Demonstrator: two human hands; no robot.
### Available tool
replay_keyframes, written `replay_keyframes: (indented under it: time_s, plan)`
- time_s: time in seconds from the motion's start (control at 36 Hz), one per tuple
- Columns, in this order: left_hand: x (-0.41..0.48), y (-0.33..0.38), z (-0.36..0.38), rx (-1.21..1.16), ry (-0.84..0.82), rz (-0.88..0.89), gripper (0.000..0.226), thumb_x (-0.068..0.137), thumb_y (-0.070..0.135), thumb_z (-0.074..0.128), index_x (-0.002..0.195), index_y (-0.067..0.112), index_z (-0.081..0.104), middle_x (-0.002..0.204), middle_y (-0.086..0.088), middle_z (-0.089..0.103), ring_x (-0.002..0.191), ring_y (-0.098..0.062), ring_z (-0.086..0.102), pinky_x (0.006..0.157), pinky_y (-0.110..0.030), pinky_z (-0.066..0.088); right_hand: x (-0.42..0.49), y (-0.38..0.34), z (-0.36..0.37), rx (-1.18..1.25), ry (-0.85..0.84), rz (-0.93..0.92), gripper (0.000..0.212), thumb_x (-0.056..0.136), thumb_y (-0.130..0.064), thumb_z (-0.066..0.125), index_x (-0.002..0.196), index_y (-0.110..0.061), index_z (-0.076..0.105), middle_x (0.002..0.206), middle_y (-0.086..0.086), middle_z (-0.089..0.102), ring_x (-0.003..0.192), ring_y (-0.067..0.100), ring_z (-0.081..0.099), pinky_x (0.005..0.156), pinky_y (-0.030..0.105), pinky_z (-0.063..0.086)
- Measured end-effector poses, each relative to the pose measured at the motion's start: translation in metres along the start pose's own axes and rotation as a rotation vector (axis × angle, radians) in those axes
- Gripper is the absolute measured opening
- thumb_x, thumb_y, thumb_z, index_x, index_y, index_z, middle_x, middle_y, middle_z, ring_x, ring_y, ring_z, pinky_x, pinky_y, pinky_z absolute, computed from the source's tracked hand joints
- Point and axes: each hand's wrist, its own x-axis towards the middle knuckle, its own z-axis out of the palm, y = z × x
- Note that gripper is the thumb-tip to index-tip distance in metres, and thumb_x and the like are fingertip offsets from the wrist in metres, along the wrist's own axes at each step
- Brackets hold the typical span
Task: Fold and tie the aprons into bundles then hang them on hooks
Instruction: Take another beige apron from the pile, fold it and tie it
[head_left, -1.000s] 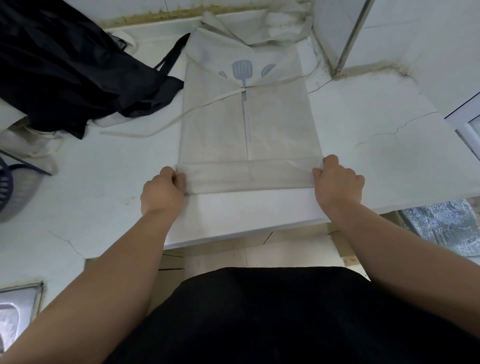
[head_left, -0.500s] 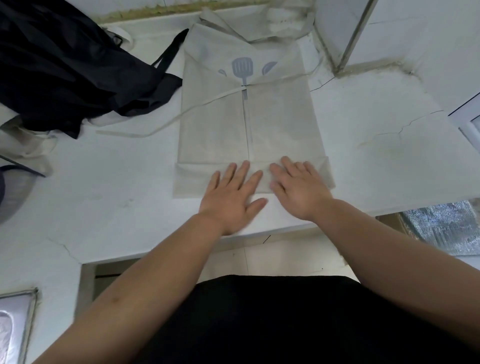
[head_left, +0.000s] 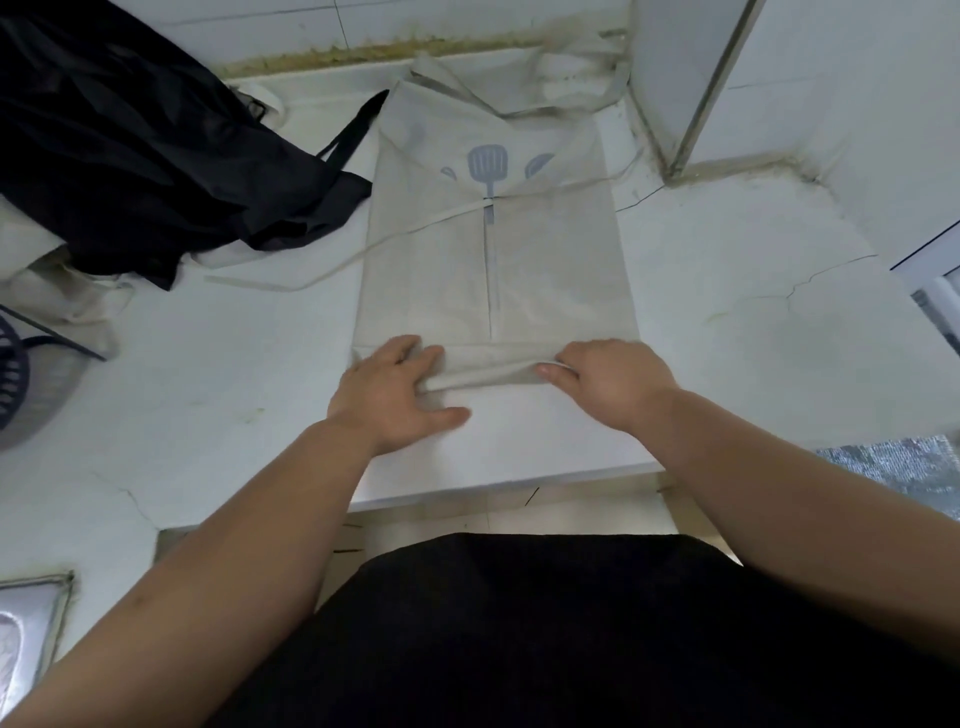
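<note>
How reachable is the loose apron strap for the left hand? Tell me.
Probably yes: only bare counter lies between the left hand and the strap, though its fingers grip the fold of the beige apron.

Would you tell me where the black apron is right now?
Head view: the black apron is heaped at the far left of the counter, its strap reaching toward the beige apron beside it.
</note>
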Motion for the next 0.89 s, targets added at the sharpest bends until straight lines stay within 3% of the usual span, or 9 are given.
replay_keyframes:
  time_s: [0.08, 0.22, 0.33, 0.53, 0.64, 0.69, 0.75, 0.83, 0.89]
  plan:
    - [0.005, -0.005, -0.013, -0.057, 0.045, -0.004, 0.061, 0.082, 0.046, 0.067, 0.138, 0.03, 0.049, 0.142, 0.01, 0.038, 0.127, -0.014, 0.045, 0.104, -0.029, 0.037, 0.008, 0.006, -0.007, 0.039, -0.013, 0.034, 0.053, 0.097, -0.059, 0.021, 0.07, -0.02, 0.046, 0.073, -0.003, 0.049, 0.083, 0.023, 0.052, 0.07, 0.033, 0.039]
    - [0.013, -0.012, -0.036, -0.171, 0.037, -0.08, 0.027, 0.093, 0.022, 0.054, 0.116, 0.027, 0.068, 0.113, 0.001, 0.066, 0.107, -0.02, 0.057, 0.091, -0.03, 0.045, 0.013, 0.018, -0.019, 0.059, -0.1, 0.017, 0.035, 0.084, -0.055, 0.055, 0.105, -0.027, 0.058, 0.097, -0.009, 0.056, 0.094, 0.017, 0.054, 0.073, 0.031, 0.044]
    - [0.024, -0.023, -0.05, -0.424, -0.005, -0.157, 0.021, 0.092, 0.027, 0.06, 0.097, 0.009, 0.071, 0.091, -0.003, 0.062, 0.086, -0.018, 0.055, 0.074, -0.028, 0.041, 0.02, 0.018, -0.036, 0.013, -0.155, 0.02, 0.01, 0.084, -0.02, 0.052, 0.093, -0.023, 0.055, 0.09, -0.005, 0.051, 0.093, 0.021, 0.052, 0.071, 0.029, 0.041]
    - [0.038, -0.044, -0.054, -0.721, 0.034, -0.254, 0.011, 0.091, 0.028, 0.064, 0.083, 0.02, 0.064, 0.081, 0.001, 0.059, 0.077, -0.016, 0.054, 0.068, -0.026, 0.042, 0.034, 0.038, -0.054, 0.286, -0.075, 0.303, 0.028, 0.081, -0.037, 0.056, 0.09, -0.011, 0.062, 0.092, 0.008, 0.059, 0.086, 0.025, 0.053, 0.066, 0.026, 0.037]
    - [0.052, -0.049, -0.04, -0.609, 0.176, -0.329, 0.025, 0.094, 0.033, 0.058, 0.094, 0.008, 0.058, 0.087, -0.003, 0.059, 0.084, -0.024, 0.056, 0.068, -0.03, 0.043, 0.044, 0.045, -0.044, 0.357, 0.03, 0.53, 0.006, 0.083, -0.015, 0.054, 0.084, -0.009, 0.052, 0.099, 0.015, 0.06, 0.085, 0.029, 0.051, 0.069, 0.026, 0.035]
    - [0.055, -0.046, -0.033, -0.484, 0.259, -0.368, 0.03, 0.093, 0.038, 0.057, 0.094, 0.008, 0.052, 0.088, -0.006, 0.057, 0.086, -0.027, 0.055, 0.065, -0.031, 0.043, 0.046, 0.041, -0.037, 0.385, 0.077, 0.624, 0.016, 0.084, -0.016, 0.054, 0.097, -0.007, 0.049, 0.104, 0.016, 0.059, 0.085, 0.029, 0.049, 0.07, 0.029, 0.037]
    - [0.055, -0.037, -0.028, -0.415, 0.334, -0.407, 0.036, 0.093, 0.037, 0.057, 0.115, 0.01, 0.047, 0.11, -0.009, 0.056, 0.099, -0.03, 0.054, 0.075, -0.035, 0.045, 0.048, 0.029, -0.031, 0.379, 0.102, 0.698, 0.039, 0.085, -0.014, 0.052, 0.121, -0.009, 0.04, 0.111, 0.014, 0.054, 0.097, 0.032, 0.053, 0.078, 0.034, 0.042]
    - [0.052, -0.021, -0.015, -0.165, 0.451, -0.342, 0.062, 0.096, 0.029, 0.053, 0.147, 0.011, 0.024, 0.147, -0.016, 0.031, 0.127, -0.035, 0.037, 0.097, -0.046, 0.037, 0.049, 0.008, -0.02, 0.087, 0.157, 0.605, 0.059, 0.087, -0.011, 0.047, 0.141, -0.019, 0.024, 0.134, 0.012, 0.039, 0.121, 0.034, 0.044, 0.097, 0.041, 0.034]
    - [0.051, -0.009, -0.01, -0.013, 0.464, -0.091, 0.057, 0.099, 0.025, 0.044, 0.151, 0.018, 0.023, 0.157, -0.013, 0.019, 0.139, -0.034, 0.025, 0.108, -0.048, 0.026, 0.05, -0.004, -0.012, -0.014, 0.229, 0.434, 0.057, 0.09, -0.016, 0.043, 0.144, -0.022, 0.026, 0.148, 0.011, 0.027, 0.131, 0.032, 0.033, 0.107, 0.041, 0.022]
